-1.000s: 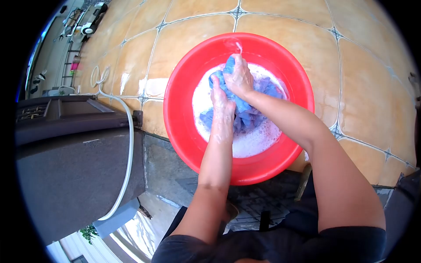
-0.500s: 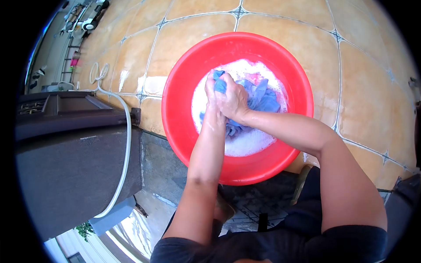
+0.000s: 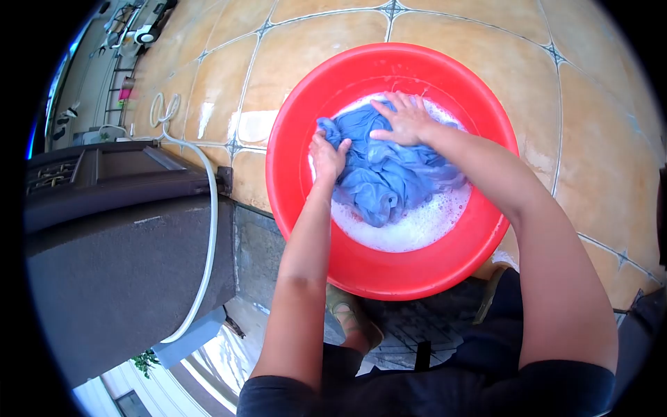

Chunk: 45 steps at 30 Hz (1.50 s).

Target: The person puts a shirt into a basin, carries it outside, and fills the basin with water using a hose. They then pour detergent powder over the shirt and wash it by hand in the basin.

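A crumpled blue cloth [image 3: 385,174] lies wet in white suds [image 3: 410,238] inside a round red basin [image 3: 389,274]. At the cloth's left edge is my left hand [image 3: 328,156], thumb apart from the fingers, touching the fabric. My right hand [image 3: 406,121] rests palm down on the upper part of the cloth with its fingers spread. The underside of the cloth is hidden in the foam.
The basin stands on tan floor tiles [image 3: 479,52]. A pale hose [image 3: 211,229] runs over a dark gate-like structure [image 3: 125,278] at the left. My sandalled foot [image 3: 347,309] is just below the basin. A wheeled object [image 3: 147,33] stands far off at upper left.
My hands were close together, squeezing bunched cloth. Now they have moved apart, the right one opened out flat, and the cloth is spread wider over the suds. The view has shifted slightly.
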Available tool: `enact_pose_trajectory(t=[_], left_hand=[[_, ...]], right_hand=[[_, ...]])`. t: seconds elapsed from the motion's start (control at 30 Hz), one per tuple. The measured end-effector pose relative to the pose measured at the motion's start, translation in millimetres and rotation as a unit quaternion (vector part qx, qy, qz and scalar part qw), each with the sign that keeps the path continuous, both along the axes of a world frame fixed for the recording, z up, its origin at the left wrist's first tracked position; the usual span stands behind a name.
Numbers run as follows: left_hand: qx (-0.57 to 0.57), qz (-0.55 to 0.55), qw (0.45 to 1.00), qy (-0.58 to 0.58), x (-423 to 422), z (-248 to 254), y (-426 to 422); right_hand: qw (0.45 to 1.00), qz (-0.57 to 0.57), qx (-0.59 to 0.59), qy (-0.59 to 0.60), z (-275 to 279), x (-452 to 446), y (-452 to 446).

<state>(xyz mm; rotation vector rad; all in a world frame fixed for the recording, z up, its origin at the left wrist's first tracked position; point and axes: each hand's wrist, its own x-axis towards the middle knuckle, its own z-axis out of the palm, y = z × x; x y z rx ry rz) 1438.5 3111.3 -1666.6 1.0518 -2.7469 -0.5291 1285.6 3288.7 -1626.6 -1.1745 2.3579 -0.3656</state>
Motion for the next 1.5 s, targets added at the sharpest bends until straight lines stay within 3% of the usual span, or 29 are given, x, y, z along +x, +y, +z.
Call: enact_pose_trajectory(t=[0.07, 0.1, 0.17, 0.2, 0.27, 0.3, 0.33, 0.43, 0.47, 0.53, 0.57, 0.6, 0.67, 0.7, 0.77, 0.8, 0.93, 1.0, 1.03, 1.1, 1.13, 1.17, 1.2, 1.27, 1.3, 1.33, 1.4, 1.47, 1.5], left_hand=[[-0.132, -0.028, 0.988, -0.073, 2.8, -40.2, 10.8], [-0.093, -0.013, 0.992, -0.085, 0.1, -41.0, 14.4], [-0.019, 0.022, 0.994, -0.110, -6.5, -22.5, 22.3], [0.040, 0.067, 0.977, -0.198, -13.2, -8.3, 22.1], [0.260, 0.069, 0.963, -0.029, 0.2, -4.6, -3.9], [0.362, 0.066, 0.928, 0.057, 8.6, -1.7, -13.4], [0.574, 0.111, 0.790, 0.183, 13.6, 47.3, 1.0], [0.643, 0.016, 0.683, 0.347, 44.2, 90.9, 0.5], [0.665, 0.029, 0.619, 0.416, 47.5, 92.4, 4.7], [0.695, 0.050, 0.471, 0.541, 45.6, 91.9, 17.5], [0.717, 0.082, 0.438, 0.536, 41.3, 90.7, 20.3], [0.737, 0.114, 0.405, 0.529, 33.9, 87.4, 21.5], [0.787, 0.140, 0.375, 0.469, 16.8, 72.0, 20.9], [0.841, 0.094, 0.299, 0.441, 15.0, 28.3, -0.3], [0.821, 0.156, 0.414, 0.362, -13.6, 73.1, 53.4], [0.924, -0.009, 0.305, 0.230, -14.2, 56.4, 39.8], [0.821, 0.130, 0.448, 0.328, -30.6, 95.2, 88.6], [0.754, 0.202, 0.501, 0.374, -35.9, 105.5, 111.7], [0.746, 0.192, 0.502, 0.392, -36.5, 104.2, 110.5], [0.729, 0.170, 0.509, 0.426, -39.6, 92.4, 96.8], [0.849, -0.149, 0.338, 0.378, -29.2, 34.0, 62.0], [0.830, 0.049, 0.435, 0.345, -40.4, 78.2, 69.2], [0.855, -0.073, 0.342, 0.384, -36.8, 51.1, 70.4], [0.827, 0.001, 0.385, 0.409, -41.7, 76.0, 93.3], [0.750, 0.201, 0.502, 0.381, -45.4, 139.4, 122.1], [0.757, 0.229, 0.499, 0.354, -46.4, 152.7, 130.3], [0.768, 0.184, 0.500, 0.357, -49.0, 129.3, 111.0], [0.818, -0.043, 0.447, 0.358, -46.4, 65.7, 63.5], [0.803, -0.030, 0.486, 0.343, -41.2, 65.0, 56.7]], right_hand=[[0.987, 0.071, 0.045, 0.140, -41.7, 28.0, -2.6], [0.964, 0.100, 0.028, 0.243, -77.0, 35.0, -3.1], [0.970, 0.151, 0.073, 0.175, -50.1, 25.3, -4.5], [0.970, 0.177, 0.090, 0.142, -39.6, 22.3, -9.7], [0.985, 0.148, 0.053, 0.069, -42.4, 12.5, -16.9], [0.990, 0.132, 0.033, 0.032, -46.3, 6.9, -16.9], [0.985, 0.149, -0.052, 0.068, -48.5, 2.2, -12.2], [0.957, -0.105, -0.269, 0.010, -45.5, 7.3, -6.5], [0.959, -0.131, -0.238, 0.081, -44.3, 9.0, -4.5], [0.951, -0.220, -0.164, -0.144, -29.1, 13.6, -13.0], [0.923, -0.260, -0.123, -0.254, -21.0, 17.0, -21.4], [0.837, -0.337, -0.317, -0.292, 3.1, 41.3, -21.7], [0.834, -0.188, -0.489, -0.172, 45.5, 87.3, -19.9], [0.845, -0.093, -0.514, -0.117, 72.5, 105.7, -13.4], [0.894, -0.036, -0.446, -0.017, 82.1, 150.1, -2.4], [0.918, -0.060, -0.391, -0.032, 89.1, 147.5, -2.6], [0.928, -0.176, -0.292, -0.148, 86.7, 88.0, -18.0], [0.878, -0.304, -0.365, -0.059, 75.8, 58.0, -22.9], [0.842, -0.361, -0.402, -0.016, 75.1, 52.6, -24.9], [0.870, -0.260, -0.418, -0.028, 76.7, 72.0, -14.8], [0.881, -0.211, -0.424, 0.004, 82.0, 87.4, -10.2], [0.889, -0.162, -0.426, 0.035, 85.2, 100.8, -5.2], [0.895, -0.115, -0.427, 0.062, 86.1, 108.9, -3.1], [0.882, -0.226, -0.412, 0.024, 76.9, 68.3, -22.4], [0.887, -0.281, -0.367, 0.010, 75.8, 48.5, -23.5], [0.888, -0.348, -0.297, -0.048, 67.1, 34.4, -26.3], [0.882, -0.297, -0.364, -0.036, 90.7, 61.6, -18.8], [0.867, -0.243, -0.435, -0.009, 105.4, 97.1, -8.4], [0.856, -0.211, -0.473, 0.015, 107.4, 106.9, -5.5]])
